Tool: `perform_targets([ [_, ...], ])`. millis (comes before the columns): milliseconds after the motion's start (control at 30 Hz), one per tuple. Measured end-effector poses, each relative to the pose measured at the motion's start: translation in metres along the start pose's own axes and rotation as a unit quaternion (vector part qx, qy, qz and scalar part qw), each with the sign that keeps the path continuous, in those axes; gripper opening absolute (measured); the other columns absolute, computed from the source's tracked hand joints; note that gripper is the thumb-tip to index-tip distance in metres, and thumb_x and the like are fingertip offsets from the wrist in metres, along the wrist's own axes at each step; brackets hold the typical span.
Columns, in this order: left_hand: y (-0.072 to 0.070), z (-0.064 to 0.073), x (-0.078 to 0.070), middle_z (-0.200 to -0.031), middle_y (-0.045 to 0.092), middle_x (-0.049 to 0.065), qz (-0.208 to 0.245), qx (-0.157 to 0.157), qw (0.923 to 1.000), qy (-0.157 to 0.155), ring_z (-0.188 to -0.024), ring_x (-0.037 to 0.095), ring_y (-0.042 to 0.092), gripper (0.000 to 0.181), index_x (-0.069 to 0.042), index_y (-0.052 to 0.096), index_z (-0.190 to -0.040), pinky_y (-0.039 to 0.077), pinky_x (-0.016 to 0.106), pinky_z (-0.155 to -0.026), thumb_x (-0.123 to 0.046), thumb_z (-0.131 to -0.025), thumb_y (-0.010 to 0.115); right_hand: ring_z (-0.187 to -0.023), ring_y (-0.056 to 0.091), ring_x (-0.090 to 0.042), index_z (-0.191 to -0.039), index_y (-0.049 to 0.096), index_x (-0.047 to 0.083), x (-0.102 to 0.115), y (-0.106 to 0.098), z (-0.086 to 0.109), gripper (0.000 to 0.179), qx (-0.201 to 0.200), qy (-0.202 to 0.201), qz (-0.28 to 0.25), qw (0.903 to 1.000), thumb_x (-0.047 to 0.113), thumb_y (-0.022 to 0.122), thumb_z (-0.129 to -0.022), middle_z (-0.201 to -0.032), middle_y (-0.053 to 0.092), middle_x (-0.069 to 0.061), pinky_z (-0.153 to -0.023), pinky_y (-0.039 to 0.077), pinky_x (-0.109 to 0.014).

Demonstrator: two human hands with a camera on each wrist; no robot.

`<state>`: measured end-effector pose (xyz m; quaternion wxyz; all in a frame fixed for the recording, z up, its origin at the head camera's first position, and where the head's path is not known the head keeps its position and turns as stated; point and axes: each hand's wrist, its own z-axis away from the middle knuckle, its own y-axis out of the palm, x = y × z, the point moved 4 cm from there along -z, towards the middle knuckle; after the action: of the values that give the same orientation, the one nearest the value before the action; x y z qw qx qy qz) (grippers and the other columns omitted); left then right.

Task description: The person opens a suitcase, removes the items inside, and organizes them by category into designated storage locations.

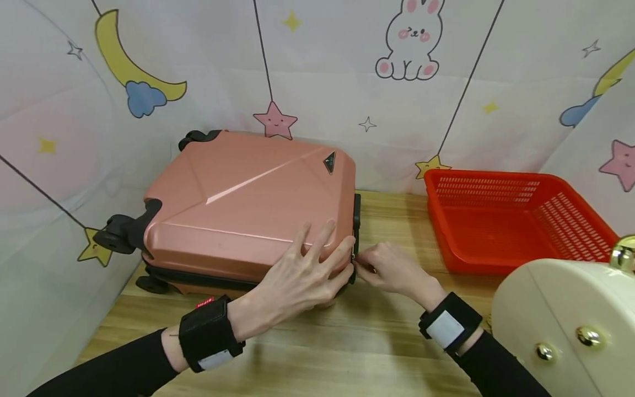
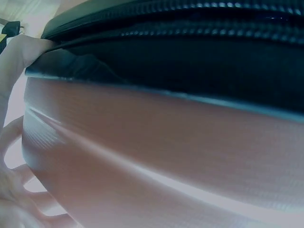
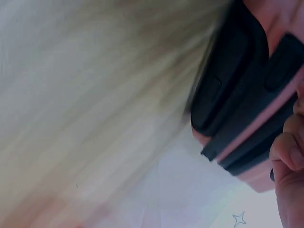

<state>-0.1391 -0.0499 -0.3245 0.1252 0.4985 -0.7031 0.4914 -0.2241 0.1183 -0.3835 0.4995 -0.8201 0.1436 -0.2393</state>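
A pink hard-shell suitcase (image 1: 258, 187) lies flat on the wooden table. My left hand (image 1: 302, 270) rests on its near right corner, fingers spread over the shell. In the left wrist view, the left thumb (image 2: 35, 47) presses at the black zipper band (image 2: 199, 57), where two rows of teeth stand apart. My right hand (image 1: 394, 270) is at the suitcase's right side, thumb and forefinger pinching a small metal zipper pull (image 1: 353, 257), mostly hidden by the fingers. Black side fittings (image 3: 223, 80) show beside the curled right fingers (image 3: 289, 152) in the right wrist view.
A red plastic basket (image 1: 446, 242) stands on the table (image 1: 342, 353) to the right. Nearer, a cream case (image 1: 560, 309) with gold knobs sits close to my right forearm. A printed cloth (image 1: 332, 49) hangs behind the suitcase.
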Motion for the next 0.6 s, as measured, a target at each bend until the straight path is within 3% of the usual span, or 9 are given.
perform_targets([
  [300, 0.003, 0.001, 0.0, -0.137, 0.06, 0.006, -0.009, 0.005, 1.0, 0.002, -0.129, 0.037, 0.055, 0.028, -0.033, 0.073, -0.12, 0.054, 0.055, -0.095, -0.035, -0.092, 0.067, -0.051, 0.032, 0.003, -0.065, 0.052, 0.015, 0.004, 0.012, 0.01, 0.03, -0.055, 0.049, -0.014, 0.9972, 0.003, 0.063, -0.09, -0.056, 0.036, 0.012, -0.049, 0.025, -0.012],
  [467, 0.003, 0.002, -0.001, -0.135, 0.061, 0.007, -0.011, -0.002, 0.9999, 0.01, -0.126, 0.039, 0.057, 0.027, -0.03, 0.074, -0.117, 0.055, 0.055, -0.093, -0.03, -0.092, 0.067, -0.049, 0.031, 0.003, -0.059, 0.05, 0.016, 0.007, 0.012, 0.009, 0.035, -0.095, 0.07, -0.014, 0.9929, 0.003, 0.063, -0.089, -0.055, 0.034, 0.012, -0.048, 0.021, -0.011],
  [600, 0.003, 0.002, -0.001, -0.135, 0.061, 0.008, -0.014, -0.002, 0.9998, 0.015, -0.126, 0.039, 0.058, 0.027, -0.03, 0.074, -0.117, 0.055, 0.056, -0.092, -0.027, -0.092, 0.066, -0.048, 0.03, 0.004, -0.057, 0.049, 0.017, 0.008, 0.011, 0.007, 0.036, -0.099, 0.081, -0.012, 0.9917, 0.003, 0.063, -0.088, -0.054, 0.032, 0.013, -0.046, 0.021, -0.011],
])
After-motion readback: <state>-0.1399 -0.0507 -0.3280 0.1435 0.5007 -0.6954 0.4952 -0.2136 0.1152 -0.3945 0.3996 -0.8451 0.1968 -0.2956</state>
